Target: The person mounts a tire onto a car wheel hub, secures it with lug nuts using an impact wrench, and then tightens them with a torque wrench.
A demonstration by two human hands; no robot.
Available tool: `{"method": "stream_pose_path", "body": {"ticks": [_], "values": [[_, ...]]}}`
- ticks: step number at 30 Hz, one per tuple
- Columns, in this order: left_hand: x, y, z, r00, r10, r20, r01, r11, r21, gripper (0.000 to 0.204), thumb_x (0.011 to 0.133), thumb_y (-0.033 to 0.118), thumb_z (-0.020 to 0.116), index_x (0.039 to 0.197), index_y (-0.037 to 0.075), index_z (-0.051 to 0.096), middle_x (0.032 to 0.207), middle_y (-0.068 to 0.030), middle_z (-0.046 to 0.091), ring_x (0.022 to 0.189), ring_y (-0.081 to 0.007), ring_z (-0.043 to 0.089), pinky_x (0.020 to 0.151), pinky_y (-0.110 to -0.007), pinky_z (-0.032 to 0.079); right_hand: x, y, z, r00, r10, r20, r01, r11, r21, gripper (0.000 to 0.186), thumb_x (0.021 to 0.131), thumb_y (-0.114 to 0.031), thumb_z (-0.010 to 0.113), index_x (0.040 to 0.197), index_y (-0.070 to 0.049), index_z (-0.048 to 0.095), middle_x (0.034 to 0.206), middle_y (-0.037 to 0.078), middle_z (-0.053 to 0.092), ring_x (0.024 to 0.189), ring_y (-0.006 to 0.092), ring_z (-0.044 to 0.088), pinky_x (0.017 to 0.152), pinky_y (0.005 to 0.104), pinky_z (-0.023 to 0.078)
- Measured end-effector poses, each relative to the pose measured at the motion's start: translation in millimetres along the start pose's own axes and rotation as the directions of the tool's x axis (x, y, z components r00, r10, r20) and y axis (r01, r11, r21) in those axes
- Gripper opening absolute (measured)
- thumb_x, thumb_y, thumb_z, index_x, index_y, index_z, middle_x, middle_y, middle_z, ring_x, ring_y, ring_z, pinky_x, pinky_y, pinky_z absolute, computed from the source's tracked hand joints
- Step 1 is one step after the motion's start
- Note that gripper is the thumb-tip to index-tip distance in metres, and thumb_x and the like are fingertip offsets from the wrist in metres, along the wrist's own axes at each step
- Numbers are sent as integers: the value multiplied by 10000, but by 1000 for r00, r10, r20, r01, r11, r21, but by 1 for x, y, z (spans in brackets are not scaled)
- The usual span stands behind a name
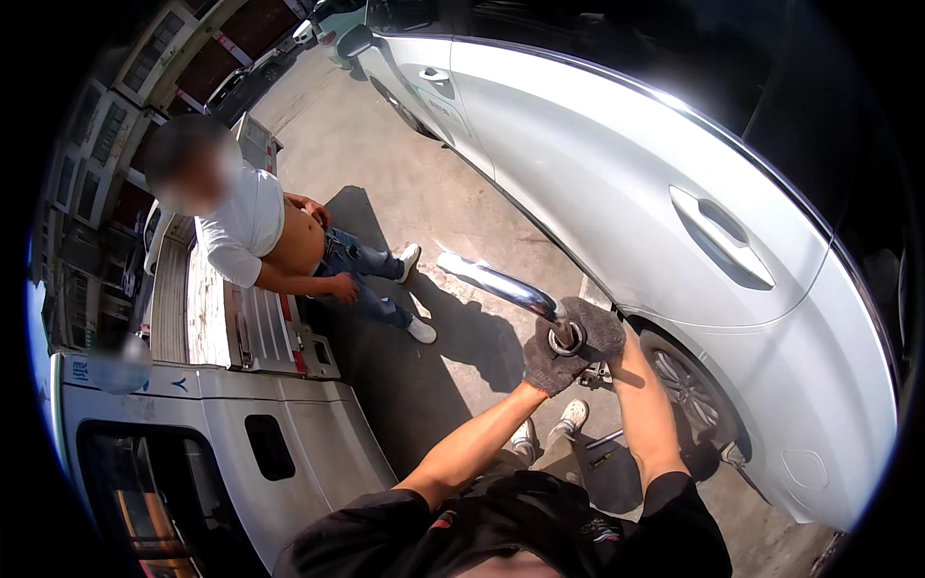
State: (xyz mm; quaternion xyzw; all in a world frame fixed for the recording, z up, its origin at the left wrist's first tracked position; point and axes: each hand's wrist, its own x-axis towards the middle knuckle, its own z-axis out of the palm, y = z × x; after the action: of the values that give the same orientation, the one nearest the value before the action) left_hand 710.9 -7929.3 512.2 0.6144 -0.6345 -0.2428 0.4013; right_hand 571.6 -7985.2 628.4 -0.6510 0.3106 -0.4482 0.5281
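Both my hands wear dark grey knitted gloves. Between them is a shiny metal shock absorber [501,286], a chrome-like tube with a round eye at its near end. The tube points away and to the left, tilted above the ground. My left hand [551,369] closes around the eye end from the left and below. Against the other side of the same end my right hand [601,332] is closed too, close to the white car's rear wheel [686,385]. The gloves hide part of the tube's near end.
A white car [597,183] stands along my right. On my left is a white pickup truck [318,424] with a flat bed. Another person [289,231] stands beside it, facing the car. Tools, including a screwdriver [604,459], lie on a dark patch near my feet.
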Motion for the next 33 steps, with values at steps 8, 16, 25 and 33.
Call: {"method": "stream_pose_path", "body": {"ticks": [8,16,25,33], "values": [[37,-12,-12,986,36,164,-24,997,-75,691,726,298,819,1280,62,478,1102,-86,630,1006,-207,616,870,-336,500,-26,4,41,886,-135,-444,27,970,-241,208,689,-188,747,788,-73,603,721,63,622,679,219,603,607,342,490],[74,-52,-27,642,268,719,-716,546,435,555,807,274,741,1292,90,545,1224,-96,602,1129,-201,566,966,-334,458,-34,-1,62,754,-207,-623,-73,917,-392,189,729,-225,715,782,-85,599,718,91,635,684,282,628,595,378,502],[5,-31,-50,728,362,582,-563,800,207,451,807,242,722,1207,96,574,1168,-82,609,1083,-194,573,933,-330,461,-74,-21,155,475,-247,-845,-226,894,-388,156,745,-240,695,767,-113,608,726,100,647,691,320,659,599,411,515],[-65,-28,-79,781,323,535,-431,898,88,364,796,212,712,1121,98,595,1096,-67,620,1021,-187,587,887,-327,469,-192,-44,227,491,-535,-688,-14,784,-621,149,620,-150,698,713,-129,584,683,59,582,678,310,588,646,420,475]]}}
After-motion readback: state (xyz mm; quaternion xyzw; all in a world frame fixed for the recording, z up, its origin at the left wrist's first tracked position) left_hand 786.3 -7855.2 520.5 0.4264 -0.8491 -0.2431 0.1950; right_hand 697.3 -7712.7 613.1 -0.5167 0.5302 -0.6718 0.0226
